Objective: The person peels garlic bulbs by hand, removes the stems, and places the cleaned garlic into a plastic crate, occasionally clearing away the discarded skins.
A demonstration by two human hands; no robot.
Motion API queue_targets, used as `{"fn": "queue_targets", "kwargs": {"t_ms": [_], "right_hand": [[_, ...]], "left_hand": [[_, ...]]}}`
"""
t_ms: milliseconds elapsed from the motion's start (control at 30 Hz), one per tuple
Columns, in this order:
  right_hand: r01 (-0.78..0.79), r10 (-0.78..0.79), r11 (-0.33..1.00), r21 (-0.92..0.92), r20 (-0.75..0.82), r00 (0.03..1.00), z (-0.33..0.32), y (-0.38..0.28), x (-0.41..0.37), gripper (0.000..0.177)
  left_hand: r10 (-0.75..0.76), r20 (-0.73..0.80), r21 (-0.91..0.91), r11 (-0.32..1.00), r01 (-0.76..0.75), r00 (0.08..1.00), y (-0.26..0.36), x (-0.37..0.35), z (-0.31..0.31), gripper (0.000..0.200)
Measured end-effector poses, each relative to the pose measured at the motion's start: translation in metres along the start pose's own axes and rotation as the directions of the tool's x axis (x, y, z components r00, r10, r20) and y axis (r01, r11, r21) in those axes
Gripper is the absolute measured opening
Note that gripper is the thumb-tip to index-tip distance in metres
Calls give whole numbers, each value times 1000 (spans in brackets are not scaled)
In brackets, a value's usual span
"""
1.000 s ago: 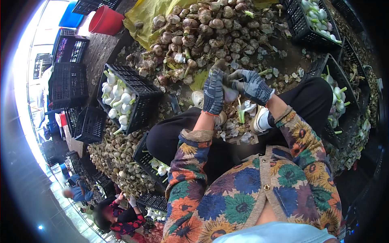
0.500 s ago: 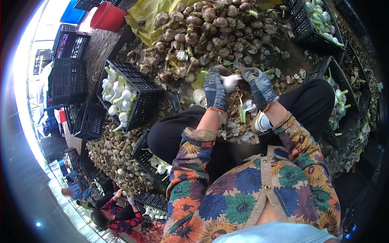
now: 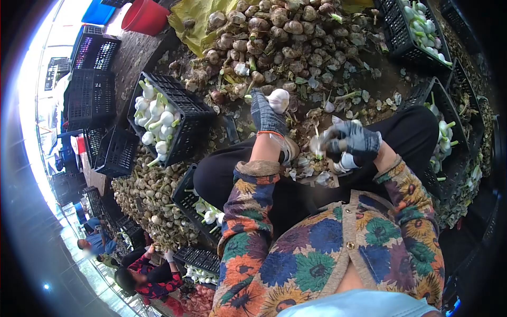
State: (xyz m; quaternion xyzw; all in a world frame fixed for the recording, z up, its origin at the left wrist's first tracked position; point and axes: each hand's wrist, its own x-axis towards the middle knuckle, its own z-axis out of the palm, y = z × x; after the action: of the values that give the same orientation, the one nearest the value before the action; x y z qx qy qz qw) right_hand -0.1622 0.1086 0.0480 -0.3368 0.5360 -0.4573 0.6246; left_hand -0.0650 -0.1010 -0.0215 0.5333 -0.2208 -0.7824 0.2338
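Observation:
My left hand [image 3: 268,113], in a grey glove, is closed around a garlic bulb [image 3: 278,101] that shows pale and clean at its fingertips. My right hand [image 3: 353,138], also gloved, is over the lap with its fingers curled; blur hides what they hold, if anything. Loose peelings [image 3: 306,165] lie on the ground between the legs, below both hands. Beyond the hands rises a heap of unpeeled garlic [image 3: 285,37].
A black crate [image 3: 185,113] of clean garlic stands at left, others at right [image 3: 417,31]. A red bucket [image 3: 145,17] and yellow sheet [image 3: 193,21] are at the top. A co-worker [image 3: 148,277] sits at lower left.
The hands have moved apart. My left hand has shifted left and up with the bulb, and my right hand has gone down and to the right, away from it.

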Motion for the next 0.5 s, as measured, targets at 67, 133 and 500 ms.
{"fn": "queue_targets", "kwargs": {"t_ms": [67, 133, 500], "right_hand": [[53, -162, 827, -559, -147, 976, -1, 35, 8, 25], [28, -496, 548, -836, -297, 816, 1, 40, 16, 25], [-41, -380, 784, -619, -532, 756, 5, 16, 46, 31]], "left_hand": [[-9, 158, -33, 999, 15, 987, 1, -2, -5, 53], [-35, 71, -18, 999, 36, 997, -2, -15, 3, 50], [604, 199, 384, 677, -628, 772, -9, -22, 9, 28]]}}
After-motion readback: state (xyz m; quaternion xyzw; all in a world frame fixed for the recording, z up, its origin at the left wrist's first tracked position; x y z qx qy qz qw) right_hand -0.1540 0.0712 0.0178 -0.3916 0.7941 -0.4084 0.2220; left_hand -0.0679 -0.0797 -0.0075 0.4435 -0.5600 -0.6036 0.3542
